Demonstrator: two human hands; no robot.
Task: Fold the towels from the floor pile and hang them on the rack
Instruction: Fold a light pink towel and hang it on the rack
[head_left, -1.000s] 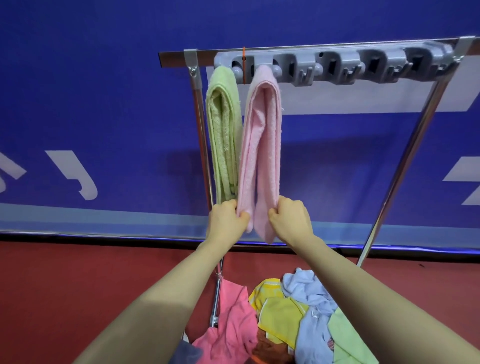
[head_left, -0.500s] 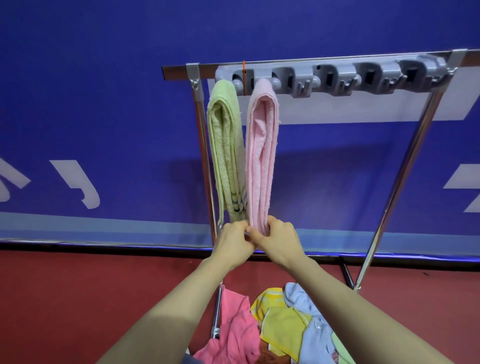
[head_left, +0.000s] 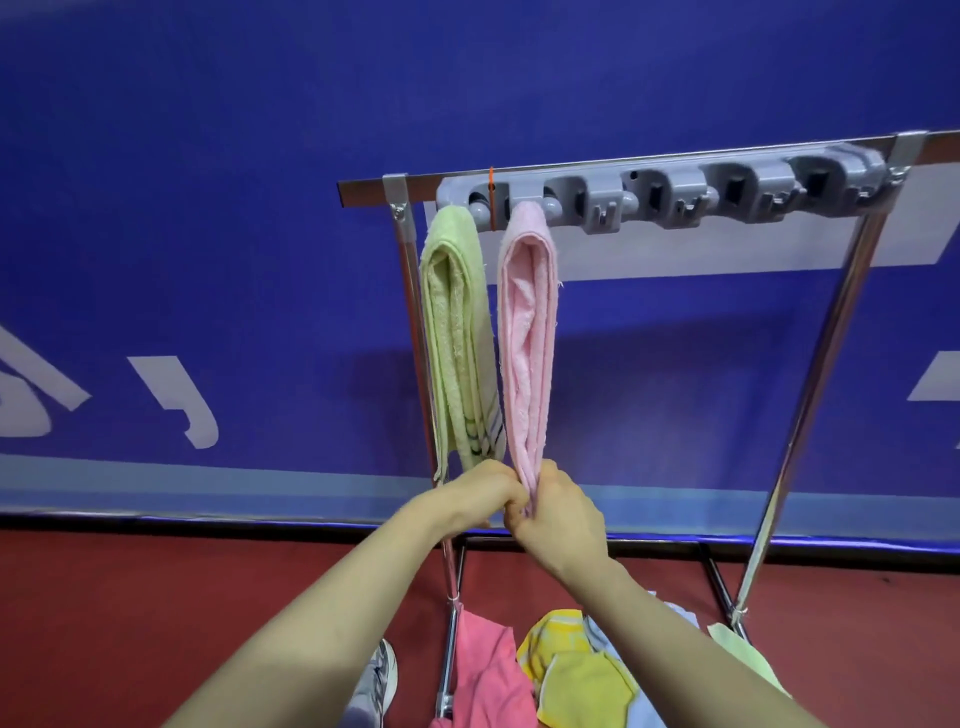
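Pink towel (head_left: 527, 332) end, apparently between left hand (head_left: 470, 501) and right hand (head_left: 563, 514) fingers (head_left: 545, 475).

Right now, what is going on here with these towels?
A person's left hand and right hand both pinch the lower end of the pink towel, which hangs folded on the grey rack. A folded green towel hangs beside it. More towels lie in a pile below, not yet hung.
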